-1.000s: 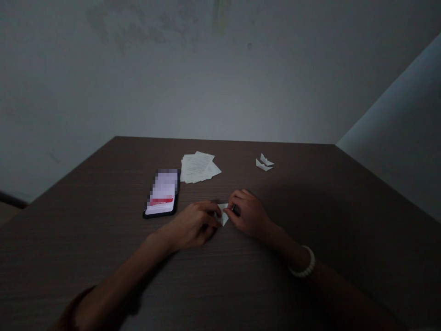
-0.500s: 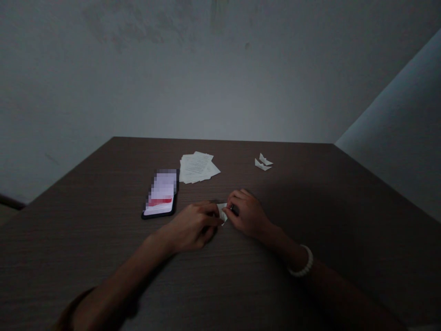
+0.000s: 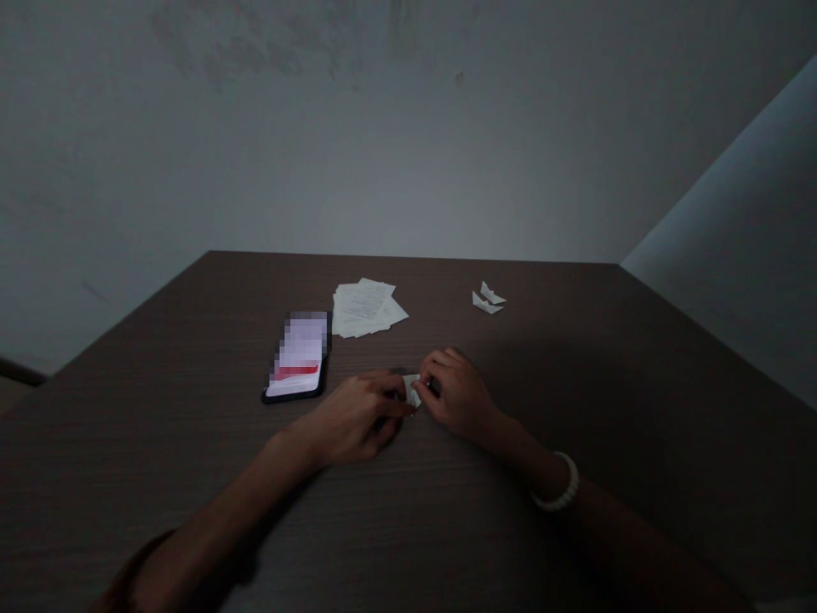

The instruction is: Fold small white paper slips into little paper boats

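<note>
A small piece of white paper point(image 3: 412, 389) lies between my hands, low over the table, its edges partly covered by fingers. My left hand point(image 3: 362, 417) grips its left side, thumb and fingers closed on it. From the right, my right hand point(image 3: 460, 396) pinches the same paper between thumb and forefinger. A bracelet of pale beads point(image 3: 562, 484) circles my right wrist. Beyond the hands, two small folded paper boats point(image 3: 488, 302) sit close together. How the held paper is folded is too small and dim to make out.
A loose stack of printed paper sheets point(image 3: 363, 308) lies beyond my left hand. A phone point(image 3: 299, 358) with a lit screen lies left of the stack and nearer me. The dark wooden table point(image 3: 593, 358) meets a pale wall point(image 3: 408, 136) at its far edge.
Both hands keep nearly the same place and hold on the paper. My left thumb has shifted slightly at the paper's lower edge, and a bit less of it shows.
</note>
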Action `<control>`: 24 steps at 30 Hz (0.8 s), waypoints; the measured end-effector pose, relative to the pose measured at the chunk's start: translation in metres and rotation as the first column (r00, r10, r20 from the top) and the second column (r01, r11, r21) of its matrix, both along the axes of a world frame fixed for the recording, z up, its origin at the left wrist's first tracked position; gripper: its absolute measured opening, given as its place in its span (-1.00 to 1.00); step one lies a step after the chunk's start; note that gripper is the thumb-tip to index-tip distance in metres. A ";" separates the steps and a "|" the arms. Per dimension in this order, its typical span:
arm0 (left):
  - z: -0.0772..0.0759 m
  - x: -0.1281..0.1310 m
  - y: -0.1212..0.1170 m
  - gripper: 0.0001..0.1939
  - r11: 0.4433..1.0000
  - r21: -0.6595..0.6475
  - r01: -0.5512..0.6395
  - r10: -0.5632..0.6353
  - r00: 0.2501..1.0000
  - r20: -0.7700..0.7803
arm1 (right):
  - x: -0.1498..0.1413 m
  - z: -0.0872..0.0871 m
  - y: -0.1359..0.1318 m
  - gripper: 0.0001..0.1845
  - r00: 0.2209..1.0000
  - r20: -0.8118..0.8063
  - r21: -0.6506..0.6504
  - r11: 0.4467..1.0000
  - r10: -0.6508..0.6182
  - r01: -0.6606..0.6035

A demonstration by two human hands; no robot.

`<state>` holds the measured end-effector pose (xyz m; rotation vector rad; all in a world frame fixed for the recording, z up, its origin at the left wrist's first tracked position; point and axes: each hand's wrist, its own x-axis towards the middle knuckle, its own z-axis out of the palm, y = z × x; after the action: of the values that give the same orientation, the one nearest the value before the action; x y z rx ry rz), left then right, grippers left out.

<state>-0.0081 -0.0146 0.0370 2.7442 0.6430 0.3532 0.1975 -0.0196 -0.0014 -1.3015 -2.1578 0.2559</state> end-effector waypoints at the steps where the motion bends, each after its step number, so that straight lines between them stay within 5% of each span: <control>1: 0.000 0.000 0.000 -0.70 1.000 0.000 0.005 -0.005 1.000 0.000 | 0.000 0.000 0.000 -0.86 1.000 0.002 0.000 1.000 -0.002 0.002; 16: 0.005 0.000 -0.002 -0.73 0.998 0.063 0.008 -0.002 0.995 -0.097 | -0.002 0.002 0.000 -0.86 0.999 -0.028 -0.002 0.999 -0.033 0.033; 24: 0.007 -0.004 -0.004 -0.75 0.997 0.073 0.005 0.001 0.997 -0.083 | 0.009 0.001 0.006 -0.90 0.995 -0.064 -0.003 0.997 0.079 -0.079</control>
<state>-0.0121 -0.0186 0.0435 2.8417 0.6607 0.2685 0.2068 -0.0136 -0.0004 -1.1962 -2.1587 0.3309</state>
